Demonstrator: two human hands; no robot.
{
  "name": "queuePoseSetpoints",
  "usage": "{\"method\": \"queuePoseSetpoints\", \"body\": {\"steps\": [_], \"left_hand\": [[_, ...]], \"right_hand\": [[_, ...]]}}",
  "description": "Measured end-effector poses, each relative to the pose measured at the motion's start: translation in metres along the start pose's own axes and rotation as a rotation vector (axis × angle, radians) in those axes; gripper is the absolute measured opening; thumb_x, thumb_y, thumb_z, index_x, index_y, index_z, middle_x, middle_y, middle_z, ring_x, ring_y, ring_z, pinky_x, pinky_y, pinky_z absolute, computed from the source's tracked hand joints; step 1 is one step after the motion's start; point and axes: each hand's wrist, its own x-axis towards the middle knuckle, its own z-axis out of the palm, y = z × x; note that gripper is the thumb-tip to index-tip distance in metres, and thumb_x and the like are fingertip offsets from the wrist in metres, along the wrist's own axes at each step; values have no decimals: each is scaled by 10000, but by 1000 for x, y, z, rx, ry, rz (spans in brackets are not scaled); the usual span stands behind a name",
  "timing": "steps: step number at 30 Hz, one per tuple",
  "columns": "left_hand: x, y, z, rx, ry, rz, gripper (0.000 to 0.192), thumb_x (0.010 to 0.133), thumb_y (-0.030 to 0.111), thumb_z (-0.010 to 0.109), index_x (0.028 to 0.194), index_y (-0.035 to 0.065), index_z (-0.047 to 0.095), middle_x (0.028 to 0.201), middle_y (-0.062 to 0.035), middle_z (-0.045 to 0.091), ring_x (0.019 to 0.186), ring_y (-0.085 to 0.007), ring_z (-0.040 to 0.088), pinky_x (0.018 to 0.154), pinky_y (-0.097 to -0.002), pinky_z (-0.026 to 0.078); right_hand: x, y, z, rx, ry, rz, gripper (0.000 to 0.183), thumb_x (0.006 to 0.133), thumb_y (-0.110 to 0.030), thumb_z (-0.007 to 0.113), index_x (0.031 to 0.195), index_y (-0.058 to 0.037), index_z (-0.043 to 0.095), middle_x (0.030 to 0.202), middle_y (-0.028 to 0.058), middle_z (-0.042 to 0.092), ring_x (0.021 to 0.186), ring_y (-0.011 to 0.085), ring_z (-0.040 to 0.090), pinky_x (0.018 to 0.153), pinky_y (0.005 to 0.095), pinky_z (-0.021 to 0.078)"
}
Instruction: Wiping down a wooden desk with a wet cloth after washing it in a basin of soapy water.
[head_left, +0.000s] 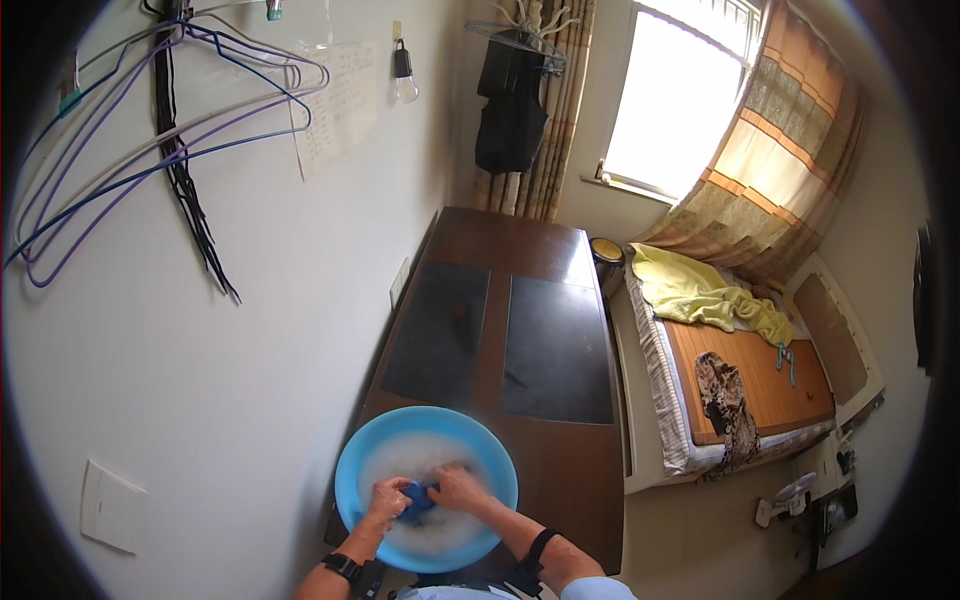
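Note:
A light-blue plastic basin (350, 465) stands at the near end of a dark wooden table (555, 480), holding whitish, foamy water (409, 452). Inside its rim, my left hand (391, 498) pinches a wet blue cloth (415, 506) between thumb and fingers. My right hand (457, 489) is curled on the cloth's right side, its fingertips partly hidden by foam and blur. Part of the cloth dips into the suds, so its full shape is hidden.
Two dark mats (559, 349) lie on the table beyond the basin. A white wall (247, 390) runs along the left, with several clothes hangers (217, 150) on it. To the right is a bed (757, 375) with a yellow blanket (679, 285) and a leopard-print cloth (724, 401).

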Motion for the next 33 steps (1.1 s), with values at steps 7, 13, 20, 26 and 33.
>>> {"method": "queuePoseSetpoints", "body": {"steps": [7,13,20,26,33], "left_hand": [[-13,33,-4,-85,-111,65,419,633,-87,636,1039,3,686,897,-94,679,793,-159,630,711,-262,505],[-9,45,-11,708,-322,14,396,581,170,735,956,45,710,901,-124,702,812,-239,665,774,-333,516],[5,26,-16,664,-74,-21,409,596,280,728,938,56,717,865,-157,700,850,-283,675,774,-365,518],[-8,42,-4,757,47,-13,572,786,478,649,1109,6,660,1103,-235,650,1047,-362,617,936,-375,460],[-8,36,-1,307,-116,-403,749,896,648,427,1294,24,538,1342,-227,510,1238,-353,488,1036,-446,375]], "right_hand": [[7,15,3,391,-226,-79,264,731,-225,615,896,-23,656,828,230,660,822,374,643,757,440,495],[3,12,-10,342,-155,35,223,693,-215,646,793,-17,630,776,219,647,806,384,633,740,454,489],[-1,24,-6,188,-109,205,288,737,-220,671,954,-47,594,887,221,661,884,390,642,787,461,506],[-14,16,11,75,9,132,460,793,-241,656,1203,-80,523,888,254,645,941,394,631,838,475,490],[-15,7,43,531,-230,-30,395,830,-260,605,1162,-46,587,1011,257,635,1019,394,607,867,448,477]]}}
